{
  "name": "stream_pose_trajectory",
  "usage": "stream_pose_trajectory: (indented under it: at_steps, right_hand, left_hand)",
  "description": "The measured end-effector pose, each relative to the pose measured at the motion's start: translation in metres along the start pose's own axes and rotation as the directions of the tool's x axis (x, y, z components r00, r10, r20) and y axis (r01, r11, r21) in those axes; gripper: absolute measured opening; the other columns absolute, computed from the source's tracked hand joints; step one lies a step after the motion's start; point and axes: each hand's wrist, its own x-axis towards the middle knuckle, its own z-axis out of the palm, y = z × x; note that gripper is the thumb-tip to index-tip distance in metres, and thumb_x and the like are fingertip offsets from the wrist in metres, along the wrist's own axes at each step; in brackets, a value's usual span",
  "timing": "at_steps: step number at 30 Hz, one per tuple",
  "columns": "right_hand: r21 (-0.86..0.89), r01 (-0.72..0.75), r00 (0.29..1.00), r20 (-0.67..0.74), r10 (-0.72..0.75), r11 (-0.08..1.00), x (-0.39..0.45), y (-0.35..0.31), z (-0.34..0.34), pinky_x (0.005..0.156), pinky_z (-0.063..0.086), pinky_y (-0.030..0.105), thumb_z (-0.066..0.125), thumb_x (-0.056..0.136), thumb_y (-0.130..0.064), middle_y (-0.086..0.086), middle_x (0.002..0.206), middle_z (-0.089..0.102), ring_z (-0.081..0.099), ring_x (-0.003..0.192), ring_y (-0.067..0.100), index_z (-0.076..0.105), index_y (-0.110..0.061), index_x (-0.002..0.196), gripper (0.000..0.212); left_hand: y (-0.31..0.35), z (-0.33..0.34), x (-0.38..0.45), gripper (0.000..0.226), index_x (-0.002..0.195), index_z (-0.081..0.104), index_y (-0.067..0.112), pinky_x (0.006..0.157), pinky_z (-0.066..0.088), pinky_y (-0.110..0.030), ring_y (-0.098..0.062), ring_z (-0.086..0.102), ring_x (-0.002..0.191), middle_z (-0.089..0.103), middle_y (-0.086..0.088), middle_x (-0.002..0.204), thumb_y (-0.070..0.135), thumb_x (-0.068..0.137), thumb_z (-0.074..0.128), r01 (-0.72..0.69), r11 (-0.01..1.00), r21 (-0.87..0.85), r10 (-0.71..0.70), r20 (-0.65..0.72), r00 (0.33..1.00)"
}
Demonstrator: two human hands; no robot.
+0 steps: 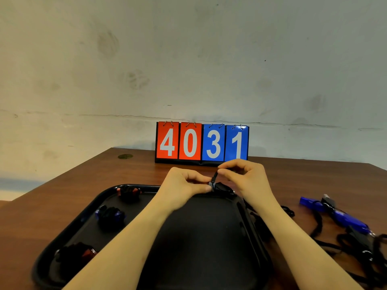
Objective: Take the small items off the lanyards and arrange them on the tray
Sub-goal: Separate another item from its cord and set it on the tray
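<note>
Over the far rim of the black tray (201,237), both my hands work on one small black item with its lanyard clip (219,186). My left hand (184,185) pinches the grey end of the item. My right hand (245,174) pinches the black clip strap above it. On the tray's left side lie three bundles: a red-and-black one (128,192) at the back, a blue-and-black one (110,214) in the middle, a red-and-black one (75,253) at the front. Right of the tray, blue whistles (312,203) lie on tangled black lanyards (356,241).
A flip scoreboard (202,143) reading 4031 stands at the back of the brown table (62,197), against a pale wall. A round dark cable cover (125,156) sits in the table's back left. The table's left edge runs diagonally past the tray.
</note>
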Motion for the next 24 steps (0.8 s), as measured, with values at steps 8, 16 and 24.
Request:
stream_pose_trajectory:
  at_steps: [8,16,24]
  right_hand:
    - [0.204,-0.133,0.991,0.051,0.125,0.97,-0.001,-0.002,0.001,0.062,0.052,0.014,0.065,0.08,-0.004,0.0,0.083,0.07,0.065,0.082,0.003,0.071,-0.014,0.085,0.012]
    - [0.107,-0.045,0.978,0.207,0.022,0.993,-0.006,-0.006,0.014,0.064,0.05,0.015,0.068,0.08,-0.013,-0.01,0.07,0.07,0.062,0.066,0.002,0.072,-0.025,0.078,0.013]
    - [0.083,-0.033,0.939,0.343,0.002,0.996,-0.008,-0.015,0.01,0.068,0.049,0.016,0.065,0.083,-0.017,-0.002,0.073,0.07,0.06,0.066,0.004,0.074,-0.018,0.084,0.009]
  left_hand:
    - [0.001,0.001,-0.001,0.02,0.087,0.072,0.013,0.081,0.056,-0.029,-0.017,0.07,0.085,0.074,-0.003,0.086,-0.003,0.075,0.069,-0.015,0.926,-0.377,-0.015,-0.077,0.997]
    - [-0.002,0.0,0.003,0.016,0.09,0.07,0.011,0.075,0.057,-0.026,-0.016,0.071,0.08,0.074,-0.003,0.084,0.001,0.078,0.067,-0.012,0.87,-0.493,-0.116,-0.229,0.967]
    - [-0.006,0.0,0.005,0.014,0.087,0.069,0.016,0.066,0.053,-0.016,-0.007,0.07,0.074,0.071,0.003,0.081,0.006,0.077,0.07,-0.026,0.941,-0.336,-0.1,-0.352,0.931]
